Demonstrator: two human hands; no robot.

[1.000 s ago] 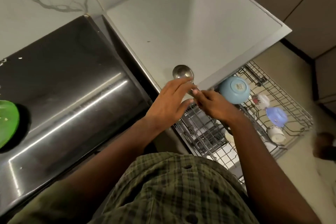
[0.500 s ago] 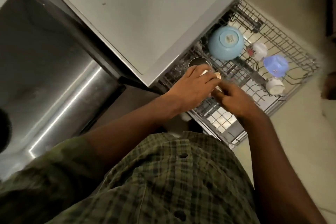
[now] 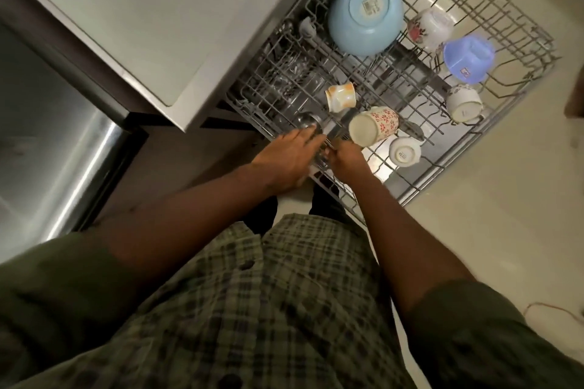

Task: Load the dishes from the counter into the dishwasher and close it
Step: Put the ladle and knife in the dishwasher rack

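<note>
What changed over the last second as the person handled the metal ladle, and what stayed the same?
Both hands carried the ladle down from the counter edge to the rack. The left hand and right hand kept hold of it. The blue bowl and cups stayed put.

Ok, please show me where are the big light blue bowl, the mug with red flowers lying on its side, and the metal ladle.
light blue bowl (image 3: 366,14): head view, on its upturned base.
mug with red flowers (image 3: 384,119): head view, on its patterned side wall.
metal ladle (image 3: 308,122): head view, on its round bowl, just beyond the left hand's fingers.
</note>
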